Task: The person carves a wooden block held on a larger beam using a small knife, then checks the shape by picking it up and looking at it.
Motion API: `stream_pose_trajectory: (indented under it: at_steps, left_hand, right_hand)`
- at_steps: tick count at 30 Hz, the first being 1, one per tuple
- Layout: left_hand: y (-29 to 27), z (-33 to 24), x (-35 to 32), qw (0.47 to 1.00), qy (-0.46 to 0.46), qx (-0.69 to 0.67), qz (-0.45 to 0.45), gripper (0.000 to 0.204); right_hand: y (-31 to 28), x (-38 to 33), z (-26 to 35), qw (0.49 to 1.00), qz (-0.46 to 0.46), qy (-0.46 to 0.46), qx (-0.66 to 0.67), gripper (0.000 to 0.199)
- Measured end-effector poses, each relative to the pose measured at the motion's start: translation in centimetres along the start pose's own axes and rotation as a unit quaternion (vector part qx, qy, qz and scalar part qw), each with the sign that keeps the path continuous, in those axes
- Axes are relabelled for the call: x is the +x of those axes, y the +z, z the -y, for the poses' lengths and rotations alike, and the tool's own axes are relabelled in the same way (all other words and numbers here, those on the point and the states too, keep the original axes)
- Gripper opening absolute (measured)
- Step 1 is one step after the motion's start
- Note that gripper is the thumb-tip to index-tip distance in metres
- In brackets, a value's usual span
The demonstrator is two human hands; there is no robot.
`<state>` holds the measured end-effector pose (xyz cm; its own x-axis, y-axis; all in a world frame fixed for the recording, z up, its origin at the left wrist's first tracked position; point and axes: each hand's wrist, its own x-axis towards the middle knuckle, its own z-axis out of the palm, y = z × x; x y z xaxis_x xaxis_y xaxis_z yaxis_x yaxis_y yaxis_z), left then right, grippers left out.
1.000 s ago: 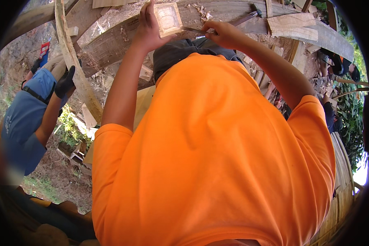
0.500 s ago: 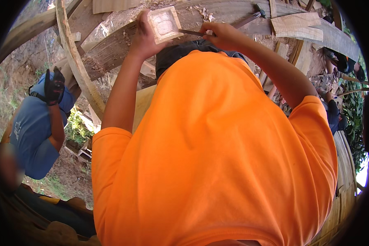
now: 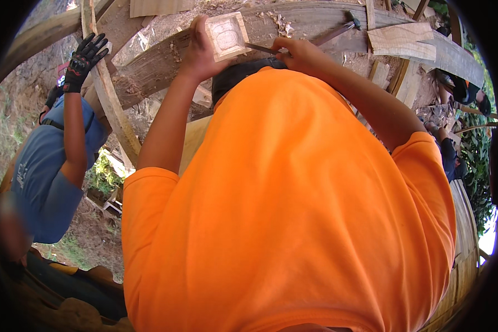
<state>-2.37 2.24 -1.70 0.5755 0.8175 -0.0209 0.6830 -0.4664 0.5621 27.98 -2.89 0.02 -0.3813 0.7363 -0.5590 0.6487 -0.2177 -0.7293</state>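
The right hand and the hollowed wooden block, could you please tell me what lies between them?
In the head view, a thin, dark chisel-like tool, gripped by the right hand, spans the gap to the hollowed wooden block.

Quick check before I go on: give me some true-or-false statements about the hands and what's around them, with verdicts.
1. The left hand holds a square, hollowed wooden block. True.
2. The right hand is empty. False: it grips a thin dark tool.
3. A hammer-like tool lies to the right of the wooden block. True.
4. The co-worker's open hand is bare. False: it wears a dark glove.
5. Wood shavings lie on the beam. True.
6. The wearer's shirt is blue. False: it is orange.
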Motion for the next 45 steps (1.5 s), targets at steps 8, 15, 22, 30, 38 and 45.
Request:
stream_pose_trajectory:
  at_steps: [8,15,22,30,38,45]
  left_hand:
    - [0.0,-0.3,0.0,1.000,-0.004,0.013,-0.010,0.131]
    - [0.5,0.2,-1.1,0.999,-0.041,-0.014,-0.008,0.131]
    - [1.3,-1.9,-0.9,0.997,-0.048,-0.001,-0.058,0.131]
    - [1.1,-2.7,-0.5,0.997,-0.054,-0.001,-0.061,0.129]
    - [1.0,-2.3,-0.5,0.998,-0.037,0.004,-0.059,0.129]
    - [1.4,-1.3,-0.5,0.997,-0.019,-0.045,-0.062,0.129]
  right_hand:
    - [1.9,1.0,0.9,0.998,-0.007,0.028,0.056,0.025]
    - [2.0,2.8,-0.1,0.966,0.092,0.051,0.236,0.030]
    - [-3.6,-0.1,1.2,0.977,0.118,0.111,0.136,0.029]
    - [-4.1,0.1,1.8,0.989,0.126,0.068,0.022,0.028]
    - [-5.0,2.0,3.0,0.984,0.162,0.061,-0.027,0.026]
    - [-6.0,3.0,3.5,0.977,0.195,0.061,-0.059,0.027]
